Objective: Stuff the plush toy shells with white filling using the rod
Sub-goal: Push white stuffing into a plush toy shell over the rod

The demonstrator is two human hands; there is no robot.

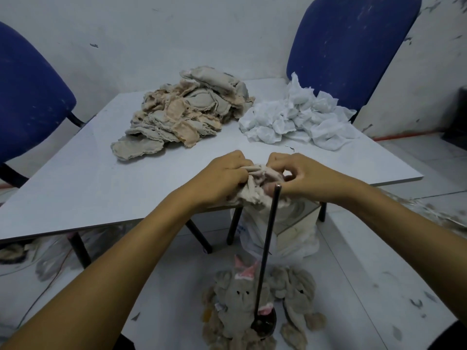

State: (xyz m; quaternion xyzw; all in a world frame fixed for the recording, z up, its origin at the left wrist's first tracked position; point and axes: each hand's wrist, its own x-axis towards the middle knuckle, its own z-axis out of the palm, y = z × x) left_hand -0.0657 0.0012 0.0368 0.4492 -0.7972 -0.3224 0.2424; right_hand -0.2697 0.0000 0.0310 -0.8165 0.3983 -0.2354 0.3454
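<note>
Both the left hand and right hand clench their fingers on a shell above the desk's near edge, working it over the upright rod; next likely comes white filling, far right.

A gray table is holding 2 piles: tan cloth toy shells and white filling. Stuffed toys are lying on the floor.
</note>
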